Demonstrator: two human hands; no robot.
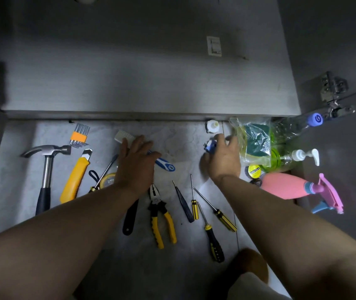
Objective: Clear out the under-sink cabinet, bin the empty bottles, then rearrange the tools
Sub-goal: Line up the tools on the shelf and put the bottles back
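Gripping hand: the right hand [222, 159] curls its fingers round a small blue-and-white object [210, 146], beyond and to the right of the yellow-and-black-handled steel pliers [159, 213]; what the object is cannot be told.
Flat hand: the left hand [136, 163], fingers straight and slightly spread, lies over the white-bristled brush with a blue-and-white handle [165, 164], just beyond the pliers.
Left of the pliers: a yellow tape measure [107, 180] partly hidden by the forearm, a yellow plastic utility knife [75, 176], a black-gripped steel claw hammer [46, 169], and an orange-clipped set of hex keys [79, 136] farther back.
Right of the pliers: a slim black-handled pick [183, 202] and three yellow-and-black-handled screwdrivers [222, 215], lying near one another.
Far right of the pliers: a clear plastic bag of green sponges [257, 144], a clear bottle with a blue cap [314, 120], a white pump-top bottle [302, 155], a yellow roll of tape [254, 171], and a pink spray bottle with a purple trigger [285, 188] on its side.
Support: everything lies on the grey marbled floor [183, 135].
Beyond the pliers: the open grey under-sink cabinet [129, 72].
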